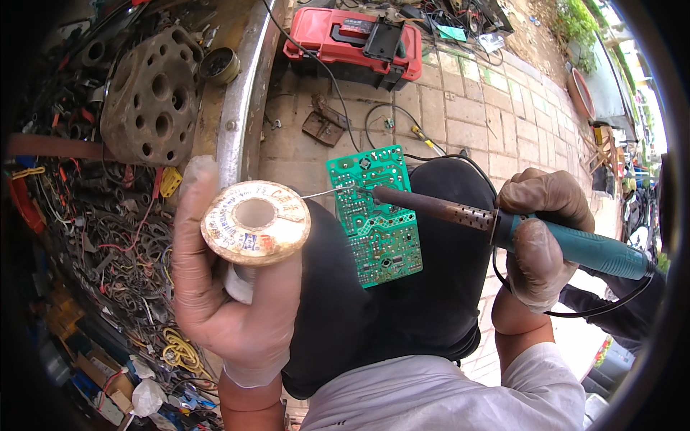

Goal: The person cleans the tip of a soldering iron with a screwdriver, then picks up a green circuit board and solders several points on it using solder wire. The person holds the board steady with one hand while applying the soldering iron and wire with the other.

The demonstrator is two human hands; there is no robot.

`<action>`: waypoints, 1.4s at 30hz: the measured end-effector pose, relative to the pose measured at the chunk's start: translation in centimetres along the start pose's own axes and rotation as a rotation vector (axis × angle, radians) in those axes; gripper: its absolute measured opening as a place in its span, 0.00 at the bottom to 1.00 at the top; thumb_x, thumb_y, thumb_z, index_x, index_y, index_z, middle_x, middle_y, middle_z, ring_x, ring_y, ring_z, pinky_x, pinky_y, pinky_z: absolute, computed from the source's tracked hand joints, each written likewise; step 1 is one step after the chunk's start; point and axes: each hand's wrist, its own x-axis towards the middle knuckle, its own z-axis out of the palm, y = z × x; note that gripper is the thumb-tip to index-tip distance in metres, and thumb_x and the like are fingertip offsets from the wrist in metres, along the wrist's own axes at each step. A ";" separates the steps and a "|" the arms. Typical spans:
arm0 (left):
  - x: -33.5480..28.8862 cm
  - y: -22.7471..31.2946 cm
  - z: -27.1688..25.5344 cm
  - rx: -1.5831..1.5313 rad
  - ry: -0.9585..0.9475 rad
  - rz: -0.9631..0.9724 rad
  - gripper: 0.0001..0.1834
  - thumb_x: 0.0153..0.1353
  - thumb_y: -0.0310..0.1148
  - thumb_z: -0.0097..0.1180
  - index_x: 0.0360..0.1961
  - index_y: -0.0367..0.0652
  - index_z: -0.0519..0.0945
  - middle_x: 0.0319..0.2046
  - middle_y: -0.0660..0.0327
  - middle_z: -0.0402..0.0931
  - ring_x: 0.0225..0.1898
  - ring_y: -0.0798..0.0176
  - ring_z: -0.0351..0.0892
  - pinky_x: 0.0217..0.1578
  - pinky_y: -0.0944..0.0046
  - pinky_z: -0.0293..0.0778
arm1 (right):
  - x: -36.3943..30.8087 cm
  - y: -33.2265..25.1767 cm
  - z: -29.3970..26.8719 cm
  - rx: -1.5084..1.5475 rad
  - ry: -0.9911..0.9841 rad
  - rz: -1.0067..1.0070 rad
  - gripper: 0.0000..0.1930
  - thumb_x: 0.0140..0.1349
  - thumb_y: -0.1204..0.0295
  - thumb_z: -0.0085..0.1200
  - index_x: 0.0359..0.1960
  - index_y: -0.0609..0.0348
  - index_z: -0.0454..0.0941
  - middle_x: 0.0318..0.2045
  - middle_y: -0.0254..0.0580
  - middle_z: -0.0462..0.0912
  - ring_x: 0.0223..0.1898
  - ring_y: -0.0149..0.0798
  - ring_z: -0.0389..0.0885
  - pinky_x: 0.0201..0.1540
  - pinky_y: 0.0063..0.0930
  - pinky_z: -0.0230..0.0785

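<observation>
Outdoor setting: paved brick ground (460,108), with a tray of tangled wires and scrap parts (108,230) along the left side. A red tool case (352,43) lies on the pavers ahead, lid shut, with a black latch panel in the middle.

I see the green circuit board (375,214) resting solder-side up on the person's dark-trousered knee (424,287), probably so that it sits steady and close under the eyes.

Left hand (230,287), gloved, is wrapped around a solder spool (255,223), flange facing the camera. The wire end (327,190) is fed out rightward to the board's upper area.

Right hand (539,237), gloved, is clenched on the teal grip of the soldering iron (503,226), whose tip meets the wire at the board. Both tools converge on one joint.

The spool's round label is cream and worn, with a blue patch at the lower edge.
</observation>
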 end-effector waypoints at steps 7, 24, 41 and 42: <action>0.0 -0.1 -0.1 0.006 0.011 -0.001 0.38 0.52 0.18 0.66 0.66 0.30 0.67 0.64 0.51 0.69 0.61 0.59 0.71 0.62 0.59 0.68 | 0.0 0.0 0.1 0.022 0.004 -0.009 0.15 0.54 0.69 0.67 0.36 0.70 0.79 0.27 0.47 0.81 0.25 0.33 0.80 0.29 0.25 0.72; -0.2 -0.3 0.1 -0.019 0.052 0.012 0.39 0.52 0.16 0.65 0.66 0.28 0.65 0.65 0.50 0.68 0.59 0.60 0.73 0.60 0.61 0.70 | 0.0 0.1 0.1 0.026 0.031 -0.024 0.17 0.55 0.67 0.67 0.37 0.70 0.79 0.27 0.46 0.80 0.25 0.33 0.79 0.30 0.25 0.72; -0.1 -0.5 -0.3 0.009 0.009 0.040 0.38 0.52 0.17 0.67 0.65 0.29 0.67 0.64 0.50 0.69 0.61 0.59 0.72 0.61 0.60 0.69 | -0.1 0.0 0.2 0.013 0.023 -0.009 0.16 0.54 0.68 0.68 0.36 0.69 0.79 0.28 0.45 0.80 0.26 0.33 0.80 0.31 0.26 0.73; 0.0 -0.5 -0.3 0.032 -0.001 0.064 0.38 0.52 0.17 0.67 0.65 0.29 0.67 0.64 0.50 0.69 0.61 0.59 0.72 0.61 0.60 0.69 | -0.1 0.0 0.2 0.016 0.022 -0.007 0.16 0.54 0.68 0.68 0.36 0.69 0.79 0.28 0.45 0.80 0.26 0.33 0.80 0.31 0.26 0.73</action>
